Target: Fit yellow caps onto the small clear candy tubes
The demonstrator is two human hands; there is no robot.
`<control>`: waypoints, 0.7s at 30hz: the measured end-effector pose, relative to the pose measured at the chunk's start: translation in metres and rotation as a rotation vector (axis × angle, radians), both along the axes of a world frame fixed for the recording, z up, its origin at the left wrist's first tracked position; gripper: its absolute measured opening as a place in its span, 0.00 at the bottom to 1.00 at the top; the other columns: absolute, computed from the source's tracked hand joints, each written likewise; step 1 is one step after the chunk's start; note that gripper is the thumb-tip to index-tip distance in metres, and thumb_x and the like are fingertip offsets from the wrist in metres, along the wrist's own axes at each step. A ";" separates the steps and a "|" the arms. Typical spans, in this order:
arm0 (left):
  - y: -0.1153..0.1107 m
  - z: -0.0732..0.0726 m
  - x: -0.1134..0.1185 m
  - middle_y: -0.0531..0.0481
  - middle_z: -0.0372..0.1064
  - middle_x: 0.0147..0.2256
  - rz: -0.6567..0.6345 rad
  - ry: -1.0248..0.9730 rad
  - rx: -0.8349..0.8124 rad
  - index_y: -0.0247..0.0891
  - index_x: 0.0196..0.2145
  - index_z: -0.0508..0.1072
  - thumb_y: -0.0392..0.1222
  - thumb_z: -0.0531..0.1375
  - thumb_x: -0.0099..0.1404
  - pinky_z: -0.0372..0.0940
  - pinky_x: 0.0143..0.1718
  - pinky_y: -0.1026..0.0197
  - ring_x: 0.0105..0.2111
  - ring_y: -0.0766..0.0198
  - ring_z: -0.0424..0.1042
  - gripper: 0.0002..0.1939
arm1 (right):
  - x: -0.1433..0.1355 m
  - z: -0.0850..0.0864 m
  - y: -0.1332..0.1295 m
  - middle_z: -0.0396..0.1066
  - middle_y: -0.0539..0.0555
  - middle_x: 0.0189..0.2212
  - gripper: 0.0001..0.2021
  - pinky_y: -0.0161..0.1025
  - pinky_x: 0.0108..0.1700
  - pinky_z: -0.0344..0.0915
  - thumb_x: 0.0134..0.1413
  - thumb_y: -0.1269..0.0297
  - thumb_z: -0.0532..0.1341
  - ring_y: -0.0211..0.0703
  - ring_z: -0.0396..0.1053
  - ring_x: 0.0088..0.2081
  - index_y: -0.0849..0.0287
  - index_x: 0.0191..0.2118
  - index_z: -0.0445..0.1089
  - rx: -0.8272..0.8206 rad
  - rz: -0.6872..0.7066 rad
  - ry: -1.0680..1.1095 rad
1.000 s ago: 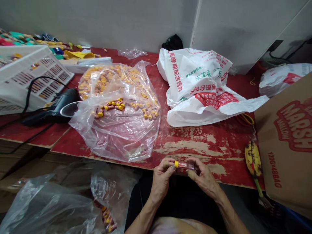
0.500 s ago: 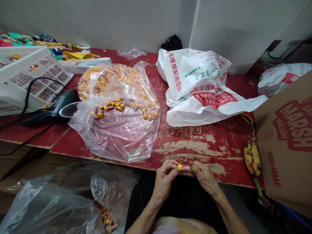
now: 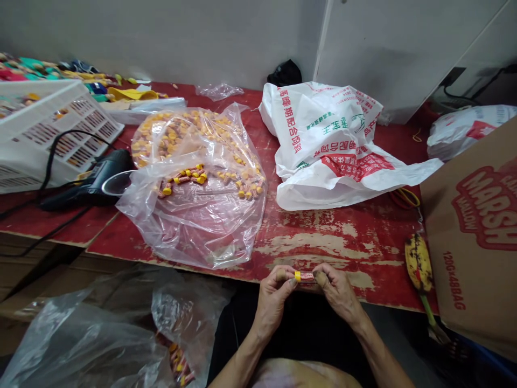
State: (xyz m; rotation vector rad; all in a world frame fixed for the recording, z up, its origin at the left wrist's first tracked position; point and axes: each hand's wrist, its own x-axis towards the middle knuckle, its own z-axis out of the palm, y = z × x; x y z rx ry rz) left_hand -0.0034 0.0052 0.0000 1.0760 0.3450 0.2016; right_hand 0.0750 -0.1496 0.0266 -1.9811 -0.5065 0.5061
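Near the front edge of the red table, a small patterned tube with a yellow end (image 3: 306,276) lies between my two hands. My left hand (image 3: 274,293) pinches it at the yellow end. The other end is gripped by the thumb and fingers of my right hand (image 3: 335,291). Behind and to the left lies a clear plastic bag (image 3: 194,221) holding several similar yellow-ended pieces (image 3: 186,175). Below the table edge at the lower left, more such pieces (image 3: 177,361) lie in another clear bag (image 3: 100,334).
A white basket (image 3: 76,126) and a black heat-gun-like tool (image 3: 100,175) with a cable are at the left. A white printed sack (image 3: 327,145) lies at the back. On the right are a cardboard box (image 3: 476,226) and a spotted yellow banana-like object (image 3: 419,264).
The view has shifted very slightly, most visibly at the left side. Both hands keep nearly the same pose around the small tube.
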 end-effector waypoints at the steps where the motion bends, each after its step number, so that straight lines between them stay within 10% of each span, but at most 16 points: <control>1: 0.000 0.001 0.000 0.49 0.66 0.35 0.004 0.004 0.007 0.37 0.26 0.76 0.39 0.66 0.55 0.61 0.37 0.64 0.35 0.63 0.65 0.04 | 0.001 0.001 0.000 0.64 0.49 0.22 0.19 0.33 0.26 0.55 0.59 0.48 0.51 0.37 0.60 0.24 0.60 0.32 0.66 0.007 0.017 -0.011; 5: -0.001 0.005 0.002 0.48 0.66 0.36 -0.004 0.014 0.034 0.36 0.26 0.76 0.41 0.65 0.56 0.62 0.38 0.62 0.36 0.61 0.66 0.06 | 0.000 0.005 0.000 0.71 0.53 0.36 0.16 0.35 0.35 0.62 0.55 0.51 0.57 0.42 0.67 0.35 0.58 0.41 0.70 0.048 0.079 -0.017; 11: -0.004 0.007 0.002 0.49 0.69 0.31 -0.042 0.055 0.060 0.36 0.32 0.75 0.45 0.63 0.59 0.62 0.36 0.63 0.31 0.63 0.66 0.09 | -0.005 -0.008 0.007 0.56 0.43 0.14 0.21 0.31 0.17 0.50 0.53 0.43 0.55 0.31 0.51 0.14 0.59 0.33 0.67 0.148 -0.071 0.355; 21: -0.005 -0.005 0.002 0.52 0.69 0.29 0.004 0.099 -0.009 0.39 0.40 0.73 0.47 0.61 0.61 0.62 0.33 0.66 0.28 0.66 0.67 0.12 | 0.011 0.000 -0.023 0.51 0.39 0.13 0.23 0.28 0.16 0.50 0.49 0.40 0.58 0.26 0.43 0.12 0.58 0.27 0.59 0.298 -0.314 0.524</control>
